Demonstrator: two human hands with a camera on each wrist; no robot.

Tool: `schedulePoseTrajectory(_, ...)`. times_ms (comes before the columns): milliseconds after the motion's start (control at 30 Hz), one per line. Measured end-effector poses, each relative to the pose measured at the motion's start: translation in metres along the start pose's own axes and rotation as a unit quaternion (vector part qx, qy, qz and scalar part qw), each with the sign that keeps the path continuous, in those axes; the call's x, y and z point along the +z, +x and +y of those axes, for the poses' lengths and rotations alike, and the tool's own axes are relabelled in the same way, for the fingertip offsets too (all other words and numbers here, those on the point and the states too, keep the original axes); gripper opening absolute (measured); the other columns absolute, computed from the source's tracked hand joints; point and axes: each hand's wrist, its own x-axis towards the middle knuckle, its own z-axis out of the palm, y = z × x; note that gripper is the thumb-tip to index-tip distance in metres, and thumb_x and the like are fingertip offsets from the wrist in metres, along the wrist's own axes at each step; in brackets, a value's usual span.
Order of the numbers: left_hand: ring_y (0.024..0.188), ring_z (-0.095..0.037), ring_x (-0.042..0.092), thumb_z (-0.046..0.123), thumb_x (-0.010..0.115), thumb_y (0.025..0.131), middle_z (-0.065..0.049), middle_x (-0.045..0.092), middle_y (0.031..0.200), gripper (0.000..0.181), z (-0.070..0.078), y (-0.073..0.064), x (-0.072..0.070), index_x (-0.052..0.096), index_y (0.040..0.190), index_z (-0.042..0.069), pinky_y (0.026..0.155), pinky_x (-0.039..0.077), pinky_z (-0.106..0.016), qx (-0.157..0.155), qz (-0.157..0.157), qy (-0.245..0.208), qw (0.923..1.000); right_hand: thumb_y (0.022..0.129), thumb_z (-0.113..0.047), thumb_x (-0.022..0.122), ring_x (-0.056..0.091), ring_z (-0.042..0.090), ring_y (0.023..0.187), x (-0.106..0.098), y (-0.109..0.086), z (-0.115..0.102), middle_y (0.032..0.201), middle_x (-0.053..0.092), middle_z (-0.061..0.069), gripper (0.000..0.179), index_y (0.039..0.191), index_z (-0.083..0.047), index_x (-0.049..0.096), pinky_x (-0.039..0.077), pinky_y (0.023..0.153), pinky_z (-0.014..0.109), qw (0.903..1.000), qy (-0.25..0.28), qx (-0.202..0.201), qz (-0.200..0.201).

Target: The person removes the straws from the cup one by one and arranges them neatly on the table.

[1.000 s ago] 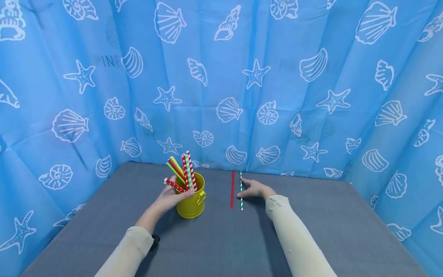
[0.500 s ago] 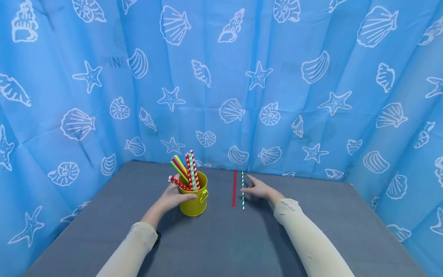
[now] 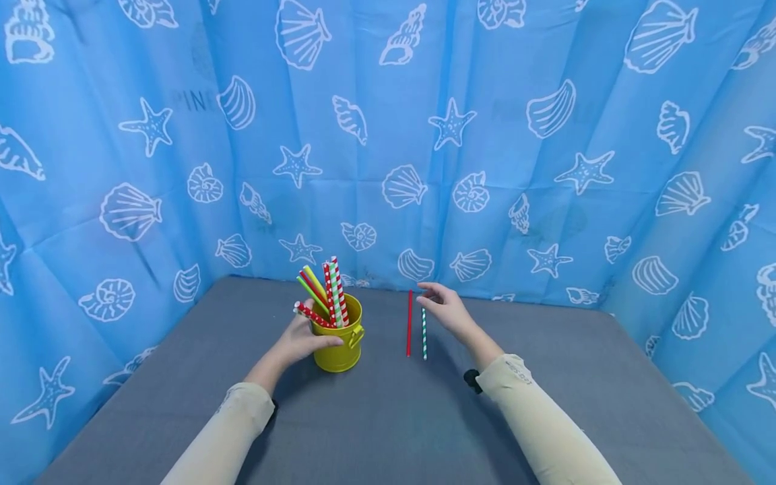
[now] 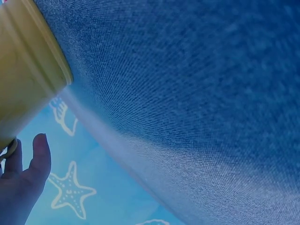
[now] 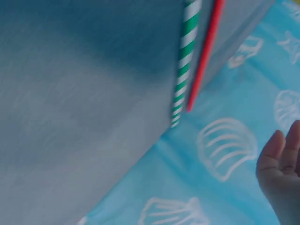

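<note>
My left hand holds a small yellow metal bucket, wrapped around it from its 8 o'clock side with the thumb lying across the near wall, just below the rim. The bucket stands upright on a grey cloth-covered counter, a little toward 7 o'clock from the middle of the head view, with its folded handle at 4 o'clock. Inside it, patterned straws in red-and-white and green-and-white rise close to 12 o'clock, plain straws in yellow, red and green lean toward 11, and red polka-dot straws tip low over the rim toward 10. At the bucket's 3 o'clock, apart from it, a plain red straw and a green-and-white striped straw lie side by side on the counter with a narrow gap between them, each running roughly from 12 to 6, the striped one farther right. My right hand hangs above the striped straw's far end, toward its 1 o'clock, fingers loosely bent and spread from the thumb, holding nothing. Cream sleeves cover my forearms. Behind the counter hangs a blue curtain printed with white seashells and starfish.
</note>
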Motion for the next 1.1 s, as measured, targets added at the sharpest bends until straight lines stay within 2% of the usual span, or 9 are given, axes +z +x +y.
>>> schedulePoseTrajectory(167, 0.132, -0.038, 0.038, 0.022, 0.084, 0.077, -0.020, 0.039, 0.143, 0.089, -0.004, 0.000, 0.003, 0.030, 0.144, 0.004, 0.109, 0.027, -0.060, 0.001, 0.004, -0.005, 1.0000, 0.100, -0.012, 0.055, 0.058, 0.037, 0.111, 0.018, -0.007, -0.015, 0.120, 0.059, 0.022, 0.036, 0.131, 0.006, 0.055, 0.048, 0.095, 0.045, 0.9975, 0.064, -0.023, -0.018)
schedulePoseTrajectory(300, 0.131, -0.038, 0.039, 0.021, 0.085, 0.076, -0.020, 0.040, 0.141, 0.088, -0.005, -0.001, 0.005, 0.031, 0.144, 0.003, 0.109, 0.027, -0.060, -0.003, 0.005, -0.003, 1.0000, 0.099, -0.012, 0.057, 0.060, 0.033, 0.109, 0.033, -0.008, -0.026, 0.120, 0.059, 0.023, 0.034, 0.128, 0.005, 0.057, 0.050, 0.093, 0.043, 0.9955, 0.087, -0.026, -0.028)
schedulePoseTrajectory(567, 0.126, -0.037, 0.045, 0.021, 0.084, 0.077, -0.020, 0.043, 0.138, 0.085, -0.005, 0.000, 0.001, 0.033, 0.142, 0.002, 0.106, 0.032, -0.058, 0.032, 0.011, 0.021, 0.9992, 0.098, -0.010, 0.057, 0.062, 0.036, 0.100, 0.065, 0.006, -0.052, 0.117, 0.062, 0.024, 0.029, 0.121, 0.007, 0.061, 0.054, 0.082, 0.036, 0.9864, 0.105, -0.100, -0.076)
schedulePoseTrajectory(633, 0.126, -0.036, 0.045, 0.020, 0.084, 0.077, -0.019, 0.043, 0.139, 0.084, -0.005, 0.001, -0.001, 0.033, 0.142, 0.003, 0.107, 0.032, -0.058, 0.042, 0.006, 0.023, 0.9988, 0.098, -0.010, 0.057, 0.062, 0.034, 0.098, 0.073, 0.010, -0.056, 0.118, 0.062, 0.024, 0.029, 0.121, 0.008, 0.061, 0.053, 0.081, 0.037, 0.9843, 0.105, -0.111, -0.088)
schedulePoseTrajectory(700, 0.126, -0.037, 0.045, 0.020, 0.083, 0.077, -0.020, 0.042, 0.139, 0.084, -0.006, 0.001, -0.002, 0.033, 0.142, 0.002, 0.106, 0.033, -0.058, 0.053, -0.001, 0.027, 0.9982, 0.098, -0.009, 0.057, 0.061, 0.032, 0.096, 0.081, 0.014, -0.060, 0.118, 0.062, 0.025, 0.029, 0.121, 0.009, 0.061, 0.053, 0.084, 0.044, 0.9823, 0.110, -0.117, -0.096)
schedulePoseTrajectory(800, 0.125, -0.037, 0.047, 0.018, 0.083, 0.077, -0.022, 0.042, 0.139, 0.084, -0.008, 0.002, -0.004, 0.033, 0.142, 0.000, 0.105, 0.036, -0.056, 0.072, -0.009, 0.037, 0.9967, 0.098, -0.009, 0.058, 0.059, 0.028, 0.092, 0.093, 0.019, -0.066, 0.111, 0.063, 0.021, 0.029, 0.120, 0.007, 0.062, 0.052, 0.084, 0.051, 0.9833, 0.095, -0.120, -0.098)
schedulePoseTrajectory(900, 0.121, -0.037, 0.052, 0.014, 0.083, 0.077, -0.024, 0.044, 0.137, 0.084, -0.011, 0.003, -0.006, 0.032, 0.142, -0.002, 0.102, 0.041, -0.053, 0.091, -0.013, 0.039, 0.9950, 0.097, -0.013, 0.060, 0.054, 0.020, 0.089, 0.103, 0.023, -0.073, 0.100, 0.063, 0.011, 0.028, 0.119, 0.003, 0.066, 0.053, 0.078, 0.041, 0.9841, 0.063, -0.126, -0.108)
schedulePoseTrajectory(1000, 0.119, -0.035, 0.055, 0.009, 0.083, 0.077, -0.021, 0.047, 0.137, 0.085, -0.014, 0.005, -0.008, 0.032, 0.144, 0.000, 0.100, 0.044, -0.050, 0.111, -0.019, 0.030, 0.9931, 0.097, -0.015, 0.060, 0.050, 0.017, 0.086, 0.111, 0.030, -0.081, 0.093, 0.058, 0.006, 0.027, 0.119, -0.001, 0.068, 0.049, 0.070, 0.030, 0.9813, 0.031, -0.138, -0.131)
schedulePoseTrajectory(1100, 0.119, -0.034, 0.055, 0.007, 0.082, 0.077, -0.019, 0.047, 0.138, 0.088, -0.016, 0.008, -0.007, 0.030, 0.147, 0.003, 0.099, 0.045, -0.048, 0.142, -0.028, 0.027, 0.9891, 0.098, -0.016, 0.059, 0.051, 0.019, 0.087, 0.114, 0.037, -0.086, 0.093, 0.057, 0.004, 0.026, 0.118, -0.004, 0.069, 0.049, 0.070, 0.029, 0.9775, 0.017, -0.137, -0.160)
